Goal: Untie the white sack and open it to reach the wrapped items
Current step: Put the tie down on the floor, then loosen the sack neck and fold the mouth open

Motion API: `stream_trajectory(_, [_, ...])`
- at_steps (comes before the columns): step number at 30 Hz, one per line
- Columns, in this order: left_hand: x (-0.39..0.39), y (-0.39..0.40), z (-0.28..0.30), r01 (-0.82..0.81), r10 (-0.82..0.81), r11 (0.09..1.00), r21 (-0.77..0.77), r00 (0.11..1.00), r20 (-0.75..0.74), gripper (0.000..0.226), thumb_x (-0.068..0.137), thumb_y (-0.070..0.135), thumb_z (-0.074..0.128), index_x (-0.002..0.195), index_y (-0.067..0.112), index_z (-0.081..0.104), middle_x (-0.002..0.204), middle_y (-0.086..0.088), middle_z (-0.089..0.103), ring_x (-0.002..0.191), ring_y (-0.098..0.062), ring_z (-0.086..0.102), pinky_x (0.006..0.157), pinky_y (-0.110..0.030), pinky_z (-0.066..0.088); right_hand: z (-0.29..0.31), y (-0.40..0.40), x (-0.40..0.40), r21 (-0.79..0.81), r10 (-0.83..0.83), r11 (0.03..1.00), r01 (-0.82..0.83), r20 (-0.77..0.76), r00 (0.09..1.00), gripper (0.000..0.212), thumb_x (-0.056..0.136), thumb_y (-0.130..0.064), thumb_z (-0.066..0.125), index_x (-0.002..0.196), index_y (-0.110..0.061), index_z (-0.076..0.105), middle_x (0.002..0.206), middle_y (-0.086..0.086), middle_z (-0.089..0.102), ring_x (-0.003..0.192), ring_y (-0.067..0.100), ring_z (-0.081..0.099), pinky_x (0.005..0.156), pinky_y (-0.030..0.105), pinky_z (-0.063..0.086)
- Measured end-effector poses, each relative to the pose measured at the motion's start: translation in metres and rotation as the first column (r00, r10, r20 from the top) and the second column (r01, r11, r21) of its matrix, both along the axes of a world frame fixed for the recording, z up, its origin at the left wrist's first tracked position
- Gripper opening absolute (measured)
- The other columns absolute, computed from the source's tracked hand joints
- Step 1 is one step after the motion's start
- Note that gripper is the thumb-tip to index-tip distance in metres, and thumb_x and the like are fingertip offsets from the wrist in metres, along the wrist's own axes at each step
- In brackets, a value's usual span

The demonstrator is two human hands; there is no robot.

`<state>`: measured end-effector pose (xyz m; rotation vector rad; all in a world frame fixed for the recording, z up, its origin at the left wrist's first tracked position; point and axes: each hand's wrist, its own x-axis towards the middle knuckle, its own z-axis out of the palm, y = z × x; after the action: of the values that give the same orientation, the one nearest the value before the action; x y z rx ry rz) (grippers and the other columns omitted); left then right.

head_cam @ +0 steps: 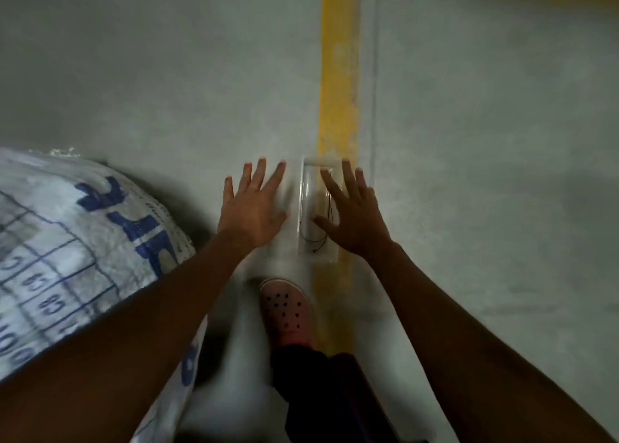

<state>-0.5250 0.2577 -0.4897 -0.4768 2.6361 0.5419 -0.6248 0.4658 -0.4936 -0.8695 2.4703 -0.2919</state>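
A white woven sack (77, 241) with blue printed letters and a grid of numbers lies on the floor at the left, partly under my left forearm. Its tied end is not visible. My left hand (253, 208) is held out flat above the floor with fingers spread, holding nothing, to the right of the sack. My right hand (355, 215) is also spread and empty, hovering over the right side of a clear plastic-wrapped item (315, 208) with thin black wires inside that lies on the floor between my hands.
The floor is grey concrete with a yellow painted line (338, 74) running away from me and turning right at the top. My foot in a pink perforated clog (288, 312) stands just behind the wrapped item, with a dark trouser leg below.
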Motion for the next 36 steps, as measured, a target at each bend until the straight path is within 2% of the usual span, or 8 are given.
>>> stream_trajectory(7, [0.031, -0.098, 0.160, -0.037, 0.031, 0.995, -0.094, 0.997, -0.072, 0.099, 0.096, 0.066, 0.055, 0.165, 0.037, -0.009, 0.177, -0.005, -0.004, 0.163, -0.033, -0.001, 0.127, -0.062, 0.005, 0.157, -0.098, -0.016, -0.119, 0.160, 0.980, -0.162, -0.028, 0.987, 0.099, 0.089, -0.077, 0.053, 0.166, -0.037, 0.006, 0.176, 0.007, -0.010, 0.161, 0.041, -0.003, 0.123, 0.069, 0.019])
stream_trajectory(12, [0.110, -0.173, 0.268, -0.125, 0.110, 0.988, -0.093, 0.982, -0.152, 0.099, 0.095, 0.068, 0.054, 0.166, 0.038, -0.007, 0.177, -0.007, 0.002, 0.163, -0.033, 0.003, 0.127, -0.065, 0.008, 0.255, -0.174, 0.012, -0.216, 0.300, 0.931, -0.295, -0.010, 0.954, 0.102, 0.087, -0.073, 0.063, 0.165, -0.040, 0.005, 0.175, 0.004, -0.014, 0.161, 0.038, -0.005, 0.126, 0.066, 0.016])
stream_trajectory(17, [0.213, -0.225, 0.344, -0.215, 0.191, 0.970, -0.111, 0.962, -0.194, 0.100, 0.086, 0.084, 0.037, 0.166, 0.039, -0.006, 0.176, -0.003, 0.009, 0.163, -0.031, 0.007, 0.127, -0.065, 0.011, 0.322, -0.248, 0.074, -0.245, 0.479, 0.849, -0.468, -0.014, 0.877, 0.107, 0.084, -0.077, 0.064, 0.165, -0.042, 0.003, 0.176, 0.003, -0.013, 0.162, 0.035, -0.004, 0.127, 0.062, 0.014])
stream_trajectory(23, [0.353, -0.247, 0.376, -0.415, 0.392, 0.907, -0.075, 0.896, -0.210, 0.104, 0.083, 0.084, 0.042, 0.166, 0.040, -0.004, 0.176, 0.003, 0.007, 0.163, -0.029, 0.006, 0.127, -0.063, 0.009, 0.357, -0.313, 0.182, -0.279, 0.665, 0.729, -0.626, 0.071, 0.743, 0.117, 0.078, -0.079, 0.069, 0.164, -0.043, -0.002, 0.175, -0.002, -0.015, 0.162, 0.030, -0.007, 0.128, 0.061, 0.013])
stream_trajectory(31, [0.503, -0.218, 0.362, -0.651, 0.635, 0.759, 0.001, 0.740, -0.221, 0.110, 0.078, 0.088, 0.043, 0.166, 0.039, -0.001, 0.176, 0.002, 0.010, 0.163, -0.026, 0.004, 0.127, -0.061, 0.011, 0.347, -0.350, 0.316, -0.243, 0.818, 0.574, -0.782, 0.138, 0.558, 0.129, 0.068, -0.084, 0.073, 0.163, -0.045, -0.003, 0.176, -0.003, -0.013, 0.162, 0.030, -0.006, 0.127, 0.062, 0.016])
stream_trajectory(36, [0.571, -0.200, 0.339, -0.747, 0.749, 0.660, 0.085, 0.644, -0.159, 0.111, 0.072, 0.096, 0.040, 0.158, 0.053, -0.016, 0.176, 0.008, 0.007, 0.163, -0.021, 0.004, 0.129, -0.060, 0.009, 0.339, -0.363, 0.376, -0.201, 0.865, 0.498, -0.843, 0.179, 0.469, 0.135, 0.064, -0.083, 0.078, 0.163, -0.045, -0.006, 0.176, -0.001, -0.014, 0.162, 0.032, -0.006, 0.127, 0.062, 0.016])
